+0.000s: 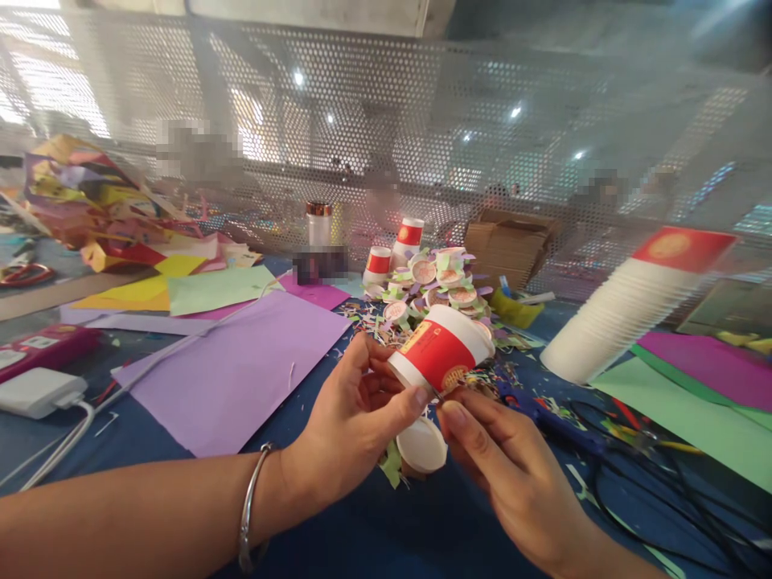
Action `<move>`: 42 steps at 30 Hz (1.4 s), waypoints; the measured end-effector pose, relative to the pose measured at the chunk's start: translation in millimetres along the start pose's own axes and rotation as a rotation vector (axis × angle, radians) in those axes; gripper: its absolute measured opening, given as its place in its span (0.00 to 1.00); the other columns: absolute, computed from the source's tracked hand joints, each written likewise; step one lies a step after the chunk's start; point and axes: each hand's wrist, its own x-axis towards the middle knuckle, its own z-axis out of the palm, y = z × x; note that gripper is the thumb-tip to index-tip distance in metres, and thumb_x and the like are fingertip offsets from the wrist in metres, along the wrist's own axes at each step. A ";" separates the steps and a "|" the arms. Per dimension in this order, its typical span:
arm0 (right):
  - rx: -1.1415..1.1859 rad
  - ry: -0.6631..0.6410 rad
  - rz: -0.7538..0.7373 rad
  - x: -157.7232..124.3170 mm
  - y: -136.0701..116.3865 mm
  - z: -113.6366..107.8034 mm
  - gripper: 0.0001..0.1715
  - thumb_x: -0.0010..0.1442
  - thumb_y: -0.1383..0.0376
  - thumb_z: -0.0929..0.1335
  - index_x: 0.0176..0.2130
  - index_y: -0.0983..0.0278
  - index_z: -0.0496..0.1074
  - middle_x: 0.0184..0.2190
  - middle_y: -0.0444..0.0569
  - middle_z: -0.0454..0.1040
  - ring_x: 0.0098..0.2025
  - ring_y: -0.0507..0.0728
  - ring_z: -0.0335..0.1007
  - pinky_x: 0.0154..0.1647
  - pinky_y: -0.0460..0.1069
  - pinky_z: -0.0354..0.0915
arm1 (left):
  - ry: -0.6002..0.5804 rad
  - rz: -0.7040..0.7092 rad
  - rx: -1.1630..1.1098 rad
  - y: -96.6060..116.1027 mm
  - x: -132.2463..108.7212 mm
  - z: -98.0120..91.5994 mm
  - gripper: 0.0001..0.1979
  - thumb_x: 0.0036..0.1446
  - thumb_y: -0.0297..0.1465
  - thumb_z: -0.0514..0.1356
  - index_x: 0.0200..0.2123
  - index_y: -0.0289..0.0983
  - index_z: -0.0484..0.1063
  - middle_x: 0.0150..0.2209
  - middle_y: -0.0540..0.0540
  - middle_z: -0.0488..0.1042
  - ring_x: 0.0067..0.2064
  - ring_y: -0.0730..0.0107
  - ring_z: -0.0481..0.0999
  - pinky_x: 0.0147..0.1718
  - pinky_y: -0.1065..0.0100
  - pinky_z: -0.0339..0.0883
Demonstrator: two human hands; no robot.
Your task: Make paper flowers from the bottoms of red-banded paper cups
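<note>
My left hand [355, 418] is closed around a red and white paper cup [440, 347], holding it tilted with its mouth up and to the right. My right hand [500, 450] pinches at the cup's base, thumb against the left thumb. A white round disc [422, 445] with a bit of green paper sits between both hands, just under the cup. A metal bangle [250, 507] is on my left wrist. What the right fingers pinch is too small to make out.
A lilac paper sheet [241, 370] lies left on the blue table [386, 531]. A heap of paper scraps and cut cup bottoms [434, 285] sits behind the hands. A stack of cups [627, 310] lies on its side at right. Cables [651, 474], green paper [687, 418], a perforated screen [386, 137].
</note>
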 end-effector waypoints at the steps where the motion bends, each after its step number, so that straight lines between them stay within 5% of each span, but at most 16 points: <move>1: -0.004 0.019 0.011 -0.4 -1.1 0.7 0.21 0.66 0.50 0.70 0.31 0.62 0.72 0.27 0.43 0.68 0.28 0.51 0.62 0.29 0.45 0.62 | -0.002 -0.017 0.004 0.3 0.2 0.0 0.21 0.56 0.39 0.71 0.39 0.39 0.62 0.37 0.47 0.77 0.37 0.70 0.77 0.35 0.67 0.71; 11: -0.003 0.071 0.063 0.2 -5.4 3.6 0.25 0.64 0.47 0.71 0.27 0.63 0.69 0.22 0.39 0.56 0.23 0.49 0.47 0.20 0.44 0.49 | 0.000 -0.118 0.050 2.7 2.1 -0.6 0.20 0.56 0.42 0.70 0.37 0.38 0.63 0.34 0.50 0.75 0.35 0.71 0.76 0.35 0.68 0.71; 22: 0.047 0.078 0.136 2.3 -1.3 3.3 0.26 0.63 0.47 0.72 0.28 0.63 0.65 0.22 0.38 0.54 0.24 0.48 0.45 0.22 0.44 0.45 | 0.009 -0.154 0.067 3.7 5.8 -1.5 0.18 0.56 0.39 0.69 0.39 0.38 0.64 0.34 0.50 0.75 0.35 0.71 0.77 0.35 0.68 0.71; 29: -0.025 0.067 0.104 9.6 7.2 -0.8 0.27 0.64 0.46 0.70 0.27 0.62 0.64 0.21 0.36 0.51 0.22 0.48 0.40 0.19 0.45 0.41 | 0.046 -0.296 0.061 4.9 10.6 -1.5 0.15 0.57 0.37 0.68 0.39 0.38 0.66 0.33 0.50 0.75 0.31 0.75 0.75 0.31 0.71 0.68; 42: -0.015 0.078 0.088 0.6 8.3 0.4 0.25 0.63 0.46 0.71 0.28 0.62 0.66 0.23 0.41 0.60 0.24 0.50 0.56 0.24 0.45 0.58 | -0.022 -0.023 0.047 4.1 4.9 1.2 0.22 0.52 0.37 0.72 0.42 0.39 0.64 0.36 0.47 0.76 0.37 0.69 0.76 0.37 0.67 0.71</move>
